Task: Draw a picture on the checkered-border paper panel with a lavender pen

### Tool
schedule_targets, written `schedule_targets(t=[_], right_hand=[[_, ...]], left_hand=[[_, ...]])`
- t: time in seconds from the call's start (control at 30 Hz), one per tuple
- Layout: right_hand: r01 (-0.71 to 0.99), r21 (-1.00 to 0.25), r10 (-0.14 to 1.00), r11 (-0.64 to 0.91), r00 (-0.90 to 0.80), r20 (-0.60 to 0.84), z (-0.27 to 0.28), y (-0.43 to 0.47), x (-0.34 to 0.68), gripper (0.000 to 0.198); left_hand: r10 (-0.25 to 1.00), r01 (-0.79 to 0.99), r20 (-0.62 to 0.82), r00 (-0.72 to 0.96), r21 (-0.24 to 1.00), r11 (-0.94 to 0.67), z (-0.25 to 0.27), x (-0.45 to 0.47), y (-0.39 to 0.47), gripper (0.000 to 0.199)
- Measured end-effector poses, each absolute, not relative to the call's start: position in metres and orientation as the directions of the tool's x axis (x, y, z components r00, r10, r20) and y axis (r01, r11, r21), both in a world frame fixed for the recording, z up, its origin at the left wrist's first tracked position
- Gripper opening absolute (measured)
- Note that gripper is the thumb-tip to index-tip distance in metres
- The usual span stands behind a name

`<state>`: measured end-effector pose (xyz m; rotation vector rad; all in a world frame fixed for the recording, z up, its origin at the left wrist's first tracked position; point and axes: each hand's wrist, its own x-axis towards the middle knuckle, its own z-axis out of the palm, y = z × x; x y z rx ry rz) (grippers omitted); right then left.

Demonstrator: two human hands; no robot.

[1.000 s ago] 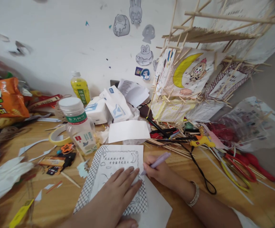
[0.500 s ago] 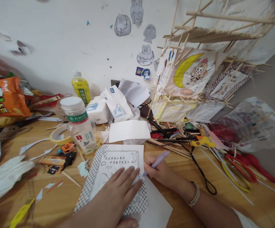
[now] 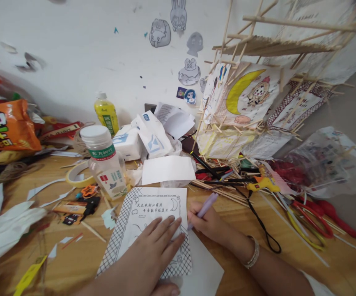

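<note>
A white sheet (image 3: 156, 196) with a crosshatched border, a drawn moon and handwritten characters lies on the wooden table. My left hand (image 3: 157, 246) rests flat across it, fingers stretched out, covering the middle of the drawing. My right hand (image 3: 207, 220) grips a light purple pen (image 3: 207, 204), its tip at the right edge of the sheet; fingers hide the lower part of the pen. Beneath the drawing, a second blank white paper (image 3: 207, 263) sticks out at the lower right.
Left of the sheet stand a clear plastic bottle (image 3: 104, 164) and a yellow tape roll (image 3: 78, 174). A stick frame with painted panels (image 3: 247, 92) rises at back right. Red-handled scissors (image 3: 313, 220) and a yellow glue gun (image 3: 263, 184) lie at right. Paper scraps (image 3: 53, 250) litter the left.
The whole view has shifted very slightly. My left hand stays flat on the sheet, and the pen in my right hand has barely moved at the sheet's edge.
</note>
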<state>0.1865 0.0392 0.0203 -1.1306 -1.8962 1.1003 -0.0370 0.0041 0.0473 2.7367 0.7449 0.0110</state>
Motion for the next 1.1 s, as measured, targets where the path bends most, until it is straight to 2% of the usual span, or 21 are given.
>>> schedule_targets(t=[0.23, 0.47, 0.77, 1.1], right_hand=[[0.342, -0.906, 0.914, 0.251, -0.391, 0.106, 0.02, 0.039, 0.186, 0.027], [0.243, -0.953, 0.935, 0.18, -0.342, 0.089, 0.027, 0.038, 0.184, 0.026], [0.344, -0.887, 0.906, 0.307, -0.392, 0.162, 0.028, 0.039, 0.186, 0.029], [0.369, -0.872, 0.893, 0.321, -0.426, 0.148, 0.025, 0.039, 0.187, 0.026]], left_hand=[[0.492, 0.49, -0.074, 0.868, 0.295, -0.82, 0.047, -0.037, 0.004, 0.072], [0.481, 0.474, -0.055, 0.875, 0.304, -0.826, 0.049, -0.038, 0.005, 0.073], [0.464, 0.416, 0.09, 0.881, 0.318, -0.852, 0.038, -0.043, 0.003, 0.076], [0.479, 0.466, -0.03, 0.877, 0.292, -0.835, 0.042, -0.04, 0.003, 0.079]])
